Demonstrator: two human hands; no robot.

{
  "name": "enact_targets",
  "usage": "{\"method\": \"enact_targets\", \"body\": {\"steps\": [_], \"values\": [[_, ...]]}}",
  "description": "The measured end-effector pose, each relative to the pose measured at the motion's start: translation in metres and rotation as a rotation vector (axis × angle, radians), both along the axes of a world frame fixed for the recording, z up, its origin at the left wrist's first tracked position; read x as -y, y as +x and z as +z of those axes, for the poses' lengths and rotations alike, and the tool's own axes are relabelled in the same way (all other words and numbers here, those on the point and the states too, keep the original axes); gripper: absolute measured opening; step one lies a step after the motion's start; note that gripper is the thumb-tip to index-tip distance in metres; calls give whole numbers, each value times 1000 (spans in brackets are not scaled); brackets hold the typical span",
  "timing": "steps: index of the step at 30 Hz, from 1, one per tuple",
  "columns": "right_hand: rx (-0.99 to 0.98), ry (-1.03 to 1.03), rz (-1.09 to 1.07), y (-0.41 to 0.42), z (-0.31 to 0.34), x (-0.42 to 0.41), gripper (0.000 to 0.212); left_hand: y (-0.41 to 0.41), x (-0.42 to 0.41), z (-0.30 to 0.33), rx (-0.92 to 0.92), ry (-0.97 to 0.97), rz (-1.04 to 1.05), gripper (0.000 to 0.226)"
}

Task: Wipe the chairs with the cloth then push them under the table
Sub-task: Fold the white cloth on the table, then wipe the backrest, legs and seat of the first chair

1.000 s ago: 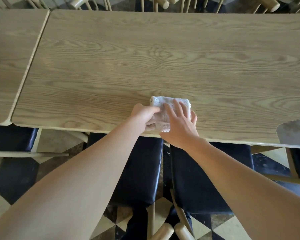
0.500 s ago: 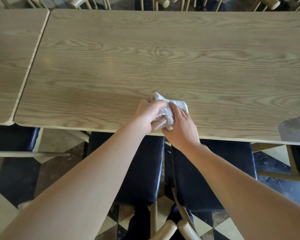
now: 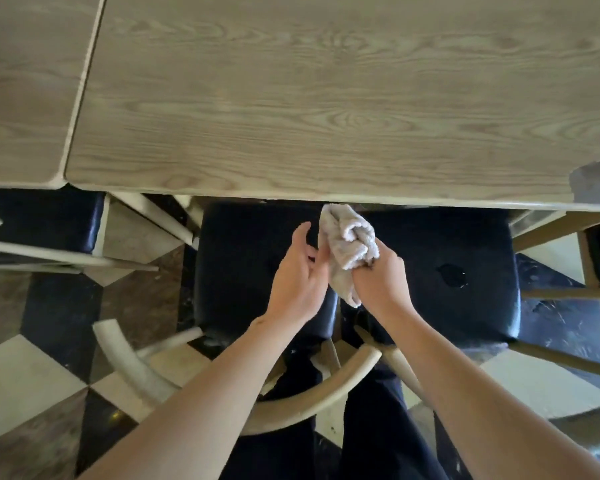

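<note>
Above the chair seats (image 3: 430, 271), the right hand (image 3: 378, 278) grips the cloth (image 3: 347, 247).

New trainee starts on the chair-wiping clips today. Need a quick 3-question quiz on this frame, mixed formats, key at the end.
1. True or false: the cloth lies flat on the table.
2. Which hand grips the cloth? A) left hand B) right hand C) neither
3. Fill in: the hands are held above the dark ____ of the two chairs nearest the person.

Key
1. False. It is bunched up and held off the table, in front of the table's near edge.
2. B. The right hand is curled round it; the left hand is beside it with straight fingers.
3. Seats: left seat, right seat.
</note>
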State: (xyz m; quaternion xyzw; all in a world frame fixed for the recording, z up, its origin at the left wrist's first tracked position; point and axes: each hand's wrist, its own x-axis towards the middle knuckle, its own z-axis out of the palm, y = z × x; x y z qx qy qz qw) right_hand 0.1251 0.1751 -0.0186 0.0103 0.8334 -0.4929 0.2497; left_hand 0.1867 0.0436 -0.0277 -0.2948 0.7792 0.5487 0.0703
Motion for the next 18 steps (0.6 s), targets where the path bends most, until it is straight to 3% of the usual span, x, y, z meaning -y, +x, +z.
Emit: {"method": "enact_targets", "body": {"steps": [5,9,13,18], "values": [[111,48,-18,88,-4,-11,33,104,7,-33,205,-413,-294,58],[-31,174,340,147,-2,-16,63,188,31,-46,386,-694,-550,54],[-363,198,566,182,-7,-14,64,252,53,-42,403,-874,-525,53],[-446,240,583,204,-2,-19,64,281,71,-38,389,-926,-508,61]]}}
